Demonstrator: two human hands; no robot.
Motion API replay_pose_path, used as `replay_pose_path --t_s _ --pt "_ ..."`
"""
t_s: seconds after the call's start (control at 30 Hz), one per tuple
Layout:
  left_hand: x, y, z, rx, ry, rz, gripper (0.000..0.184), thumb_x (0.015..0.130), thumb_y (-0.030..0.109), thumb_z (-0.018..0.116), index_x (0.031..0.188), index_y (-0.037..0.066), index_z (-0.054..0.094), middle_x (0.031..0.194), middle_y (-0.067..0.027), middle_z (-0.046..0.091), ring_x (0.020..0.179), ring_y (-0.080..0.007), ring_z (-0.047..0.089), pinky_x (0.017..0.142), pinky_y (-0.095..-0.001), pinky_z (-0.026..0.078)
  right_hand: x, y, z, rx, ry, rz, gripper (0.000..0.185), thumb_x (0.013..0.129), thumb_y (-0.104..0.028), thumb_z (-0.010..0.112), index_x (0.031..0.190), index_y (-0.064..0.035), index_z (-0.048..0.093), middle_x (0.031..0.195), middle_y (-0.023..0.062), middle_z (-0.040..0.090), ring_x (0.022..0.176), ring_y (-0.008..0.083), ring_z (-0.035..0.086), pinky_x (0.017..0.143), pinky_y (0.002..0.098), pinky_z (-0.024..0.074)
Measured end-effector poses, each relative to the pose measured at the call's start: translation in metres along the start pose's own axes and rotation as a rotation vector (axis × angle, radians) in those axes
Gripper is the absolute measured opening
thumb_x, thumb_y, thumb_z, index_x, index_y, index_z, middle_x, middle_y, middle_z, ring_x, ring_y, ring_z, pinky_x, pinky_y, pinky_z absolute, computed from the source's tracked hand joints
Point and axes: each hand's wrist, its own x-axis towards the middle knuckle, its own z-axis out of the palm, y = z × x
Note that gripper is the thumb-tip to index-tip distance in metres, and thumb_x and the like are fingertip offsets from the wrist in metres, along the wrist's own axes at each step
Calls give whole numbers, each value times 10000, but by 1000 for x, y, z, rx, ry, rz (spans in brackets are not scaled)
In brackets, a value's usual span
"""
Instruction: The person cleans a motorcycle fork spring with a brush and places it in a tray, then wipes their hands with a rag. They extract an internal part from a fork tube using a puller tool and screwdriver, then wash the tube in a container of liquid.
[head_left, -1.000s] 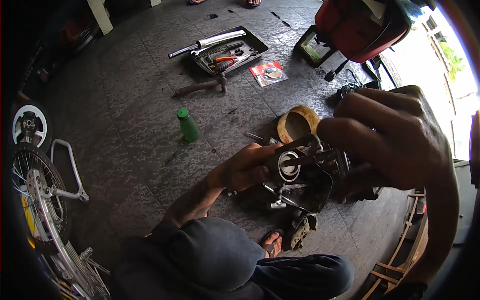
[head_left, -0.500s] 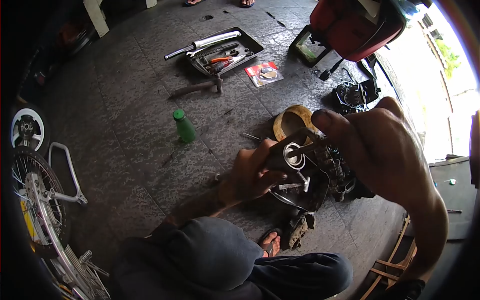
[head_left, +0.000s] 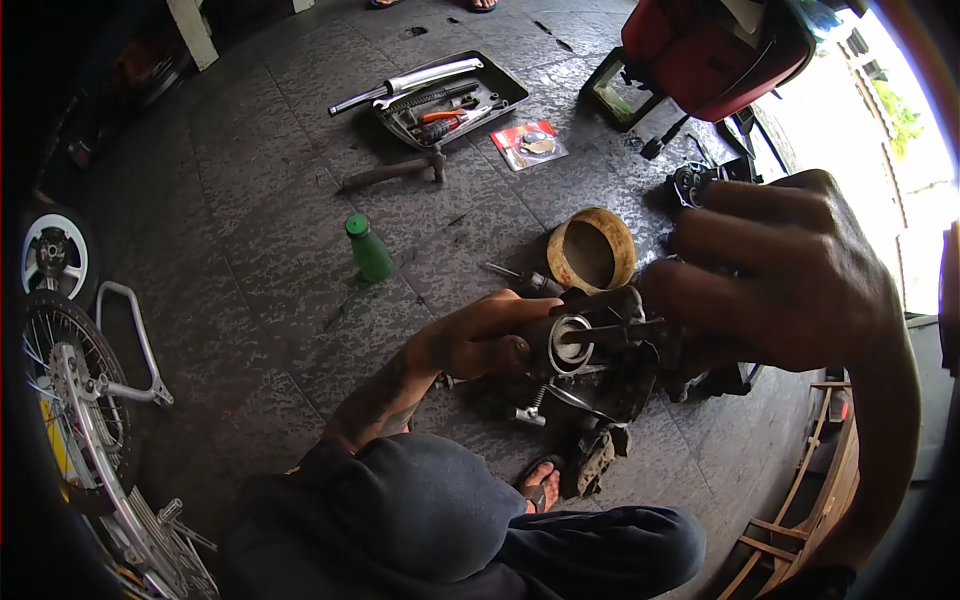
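Note:
My left hand (head_left: 490,338) is wrapped round a dark metal cylinder whose bright ringed end (head_left: 570,345) faces right. A dark two-armed metal tool (head_left: 615,320) reaches to that end, one arm over its rim and the other at its opening. My right hand (head_left: 770,265) is closed at the tool's other end, its fingertips partly hidden. Below the cylinder, a small T-shaped metal part with a spring (head_left: 533,412) shows above the floor. Just beyond my left hand stands a yellowed round tub (head_left: 592,250), with a screwdriver-like tool (head_left: 525,277) beside it.
A tray of tools (head_left: 450,100), a hammer (head_left: 395,172), a red-and-clear packet (head_left: 530,146) and a green bottle (head_left: 368,250) are on the tiled floor. Wheels (head_left: 75,390) line the left. A red motorcycle part (head_left: 715,60) stands at upper right. A dirty rag (head_left: 600,460) lies near my foot.
My right hand has turned over and shifted right and down, now with its knuckles up. My left hand and the cylinder have tilted and dropped slightly. The tub is more visible.

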Motion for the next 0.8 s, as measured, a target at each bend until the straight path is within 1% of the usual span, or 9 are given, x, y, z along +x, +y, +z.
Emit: replay_pose_path --t_s 0.13,0.17,0.23,0.33,0.4,0.43,0.47,0.57,0.8 --pt "4 5 12 126 115 24 585 963 343 516 1404 0 342 880 -145 669 689 -222 675 615 -337 515 3 -18 5 114 23 183 311 757 -362 715 775 -61 636 629 42 555 512 225 486 466 355 419" --pt "8 10 19 315 216 -73 606 962 360 516 1413 3 326 876 -142 670 689 -224 680 603 -336 518 7 -26 1 233 1 392 269 794 -311 695 770 -49 638 595 53 537 501 233 480 466 350 412" --pt "10 15 26 500 320 -168 627 962 377 516 1423 5 311 871 -140 670 690 -226 684 591 -336 521 15 -33 -9 350 -25 602 236 831 -261 675 765 -37 639 562 64 520 491 240 474 467 345 405" --pt "8 15 23 479 296 -194 653 966 408 496 1435 3 289 859 -137 670 699 -225 692 574 -331 525 16 -33 -16 270 -290 717 258 885 -264 639 837 -11 648 591 91 540 510 248 513 487 347 407" --pt "5 6 15 345 234 -134 655 960 417 506 1413 -19 320 828 -123 666 671 -200 679 581 -321 520 7 -24 -6 238 -71 545 331 854 -348 662 910 -22 657 644 73 571 569 230 574 514 351 451" --pt "5 6 10 347 241 -135 655 960 417 506 1413 -19 320 828 -123 666 671 -200 679 581 -321 520 5 -19 -2 239 -74 539 331 854 -348 662 910 -22 657 644 73 571 569 230 574 514 351 451" --pt "5 8 3 224 183 -131 638 963 416 497 1392 -33 351 823 -114 664 656 -189 669 582 -314 515 4 -13 2 112 46 322 383 789 -388 682 946 -39 662 675 58 576 591 205 590 512 336 468" --pt "8 10 -2 45 88 -117 615 969 415 480 1357 -55 404 812 -94 657 627 -162 641 584 -298 502 -1 -2 2 -40 59 55 519 630 -478 688 983 -97 679 737 14 568 618 137 599 487 283 492" --pt "8 21 -4 -142 -13 -157 600 976 416 464 1348 -53 429 814 -76 647 620 -112 588 587 -281 483 8 -4 4 -76 145 -66 466 584 -476 694 847 -93 669 655 -14 477 564 109 548 442 255 437"
